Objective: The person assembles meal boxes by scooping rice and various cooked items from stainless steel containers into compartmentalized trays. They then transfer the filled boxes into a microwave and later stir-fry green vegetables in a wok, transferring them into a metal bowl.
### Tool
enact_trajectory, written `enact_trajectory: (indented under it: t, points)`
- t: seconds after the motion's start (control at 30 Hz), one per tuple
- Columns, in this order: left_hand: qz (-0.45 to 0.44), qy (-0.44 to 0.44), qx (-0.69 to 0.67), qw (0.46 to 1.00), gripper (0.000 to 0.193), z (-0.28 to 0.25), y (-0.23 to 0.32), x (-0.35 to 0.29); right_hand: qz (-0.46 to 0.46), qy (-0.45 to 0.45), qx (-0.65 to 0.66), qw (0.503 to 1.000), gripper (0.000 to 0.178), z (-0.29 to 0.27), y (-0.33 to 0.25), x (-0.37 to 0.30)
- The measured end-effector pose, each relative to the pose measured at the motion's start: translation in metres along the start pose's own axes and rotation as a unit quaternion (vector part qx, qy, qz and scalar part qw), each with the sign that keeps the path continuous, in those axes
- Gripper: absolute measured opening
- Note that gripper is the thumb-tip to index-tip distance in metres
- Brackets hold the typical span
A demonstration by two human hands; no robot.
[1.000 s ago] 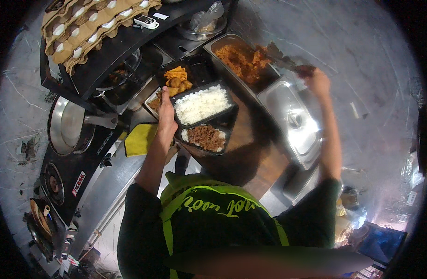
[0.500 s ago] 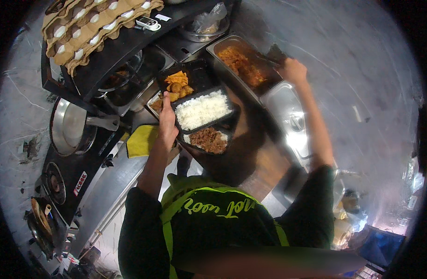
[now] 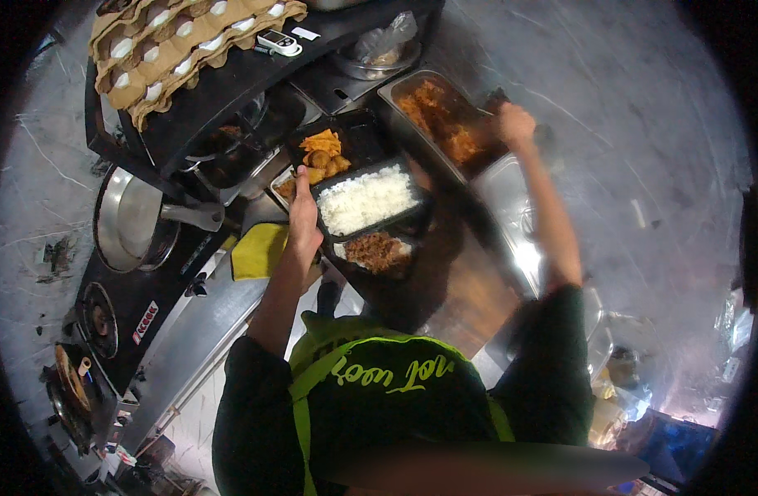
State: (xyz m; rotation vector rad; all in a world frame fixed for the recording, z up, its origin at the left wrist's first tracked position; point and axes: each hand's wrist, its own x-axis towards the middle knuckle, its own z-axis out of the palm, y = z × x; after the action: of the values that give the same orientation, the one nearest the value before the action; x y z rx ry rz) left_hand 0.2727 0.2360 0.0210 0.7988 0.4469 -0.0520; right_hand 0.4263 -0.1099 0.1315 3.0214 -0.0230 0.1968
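My left hand (image 3: 304, 221) grips the near left edge of a black compartment meal tray (image 3: 358, 128), thumb on top. White rice (image 3: 367, 201) fills one compartment; orange strips (image 3: 321, 142) and brown round pieces (image 3: 326, 162) share another, and a dark compartment beside them holds nothing visible. Partly under this tray sits a second one with brown minced meat (image 3: 377, 251) over rice. Over the right rim of a deep steel pan (image 3: 393, 97), my right hand (image 3: 515, 126) is closed around a dark utensil whose kind I cannot make out. Reddish-orange food (image 3: 457, 142) lies in the pan.
A shiny steel lid (image 3: 511, 194) adjoins the pan. Egg cartons (image 3: 176, 62) and a white handheld device (image 3: 280, 43) rest on the black shelf, far left. A frying pan (image 3: 127, 219) stands at left, near a yellow cloth (image 3: 259, 250). Behind is a bowl (image 3: 379, 62) with a plastic bag.
The reddish food in the pan has shifted and now lies in separate heaps. My right hand has moved slightly over the rim. My left hand still holds the tray; the view has shifted a little.
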Motion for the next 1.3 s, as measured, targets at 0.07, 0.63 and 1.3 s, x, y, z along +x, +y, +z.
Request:
enact_trajectory:
  t: [0.07, 0.63, 1.3]
  points:
    - [0.02, 0.004, 0.006, 1.0, 0.058, 0.005, 0.0, 0.001, 0.01, 0.017, 0.02, 1.0, 0.037, -0.014, 0.013, -0.008]
    - [0.012, 0.045, 0.108, 0.993, 0.076, 0.013, -0.033, 0.071, -0.021, 0.054, 0.331, 0.942, 0.039, -0.162, 0.074, -0.09]
    - [-0.067, -0.028, 0.005, 0.997, 0.056, 0.034, 0.001, -0.011, -0.129, -0.021, 0.131, 0.983, 0.031, -0.141, -0.014, -0.219]
